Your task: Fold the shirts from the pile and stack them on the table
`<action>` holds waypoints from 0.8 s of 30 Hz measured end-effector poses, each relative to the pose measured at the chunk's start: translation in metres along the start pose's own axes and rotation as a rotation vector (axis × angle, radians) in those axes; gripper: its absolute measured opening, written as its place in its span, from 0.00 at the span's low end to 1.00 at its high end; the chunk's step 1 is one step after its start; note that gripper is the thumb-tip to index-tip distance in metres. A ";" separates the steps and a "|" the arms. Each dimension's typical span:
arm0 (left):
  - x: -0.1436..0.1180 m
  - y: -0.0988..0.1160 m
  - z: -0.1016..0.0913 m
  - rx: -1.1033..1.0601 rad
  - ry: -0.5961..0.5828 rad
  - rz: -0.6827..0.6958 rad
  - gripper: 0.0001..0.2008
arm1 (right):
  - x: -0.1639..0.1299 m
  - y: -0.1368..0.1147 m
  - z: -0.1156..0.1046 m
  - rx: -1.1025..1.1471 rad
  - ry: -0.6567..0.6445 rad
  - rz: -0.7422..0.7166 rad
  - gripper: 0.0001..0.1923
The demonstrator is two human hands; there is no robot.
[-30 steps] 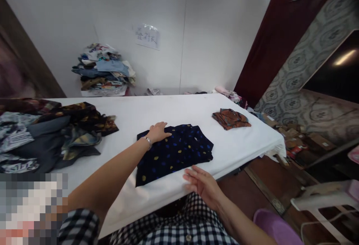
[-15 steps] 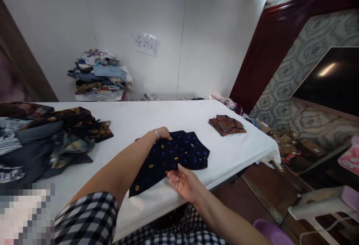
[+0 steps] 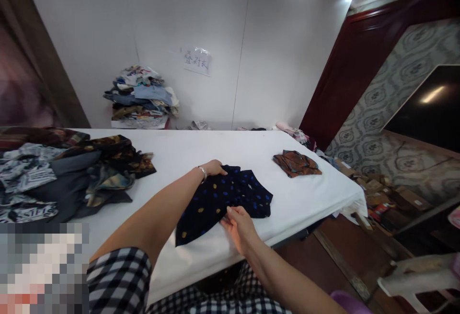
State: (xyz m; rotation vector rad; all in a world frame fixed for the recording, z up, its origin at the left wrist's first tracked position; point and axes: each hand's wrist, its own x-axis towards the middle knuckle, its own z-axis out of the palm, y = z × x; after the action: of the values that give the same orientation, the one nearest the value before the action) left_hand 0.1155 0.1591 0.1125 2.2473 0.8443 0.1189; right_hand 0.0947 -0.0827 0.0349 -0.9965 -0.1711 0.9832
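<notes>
A dark navy garment with blue and yellow dots [image 3: 219, 199] lies partly folded near the front edge of a white-covered table [image 3: 201, 149]. My left hand [image 3: 212, 168], with a bracelet on the wrist, grips the garment's far edge. My right hand [image 3: 239, 225] pinches the near edge of the garment between thumb and fingers. A folded orange-brown patterned garment [image 3: 296, 163] rests to the right, apart from both hands.
A heap of dark and patterned clothes [image 3: 61, 175] covers the table's left end. A stack of folded clothes [image 3: 142, 96] stands against the back wall under a paper sign [image 3: 197, 60]. Cardboard boxes [image 3: 381, 189] and a white plastic stool [image 3: 420, 275] sit on the floor at right.
My right hand rose from the table's front edge and took hold of the garment's near edge. My left hand closed on its far edge. The garment has bunched narrower.
</notes>
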 end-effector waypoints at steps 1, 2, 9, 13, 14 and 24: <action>-0.003 0.003 -0.003 -0.036 0.012 0.007 0.13 | 0.005 0.002 0.002 -0.004 0.020 -0.040 0.22; -0.006 0.007 -0.008 -0.077 0.025 0.016 0.13 | 0.010 0.002 0.005 -0.005 0.039 -0.083 0.22; -0.031 0.036 -0.075 -0.459 0.202 0.174 0.22 | 0.060 -0.090 0.032 -0.220 0.062 -0.502 0.14; -0.052 0.043 -0.109 -0.697 0.414 0.356 0.24 | 0.087 -0.169 0.046 -0.324 0.032 -0.711 0.17; -0.061 0.040 -0.108 -0.725 0.448 0.406 0.24 | 0.090 -0.176 0.044 -0.347 -0.003 -0.732 0.19; -0.199 -0.089 0.047 -0.118 0.273 0.162 0.08 | 0.026 -0.045 -0.080 -0.931 -0.259 -0.456 0.22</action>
State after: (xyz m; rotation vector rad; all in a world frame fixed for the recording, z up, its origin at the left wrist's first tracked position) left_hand -0.0733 0.0571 0.0498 2.2150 0.7714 0.5469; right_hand 0.1795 -0.1209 0.0164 -1.5660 -1.0970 0.5825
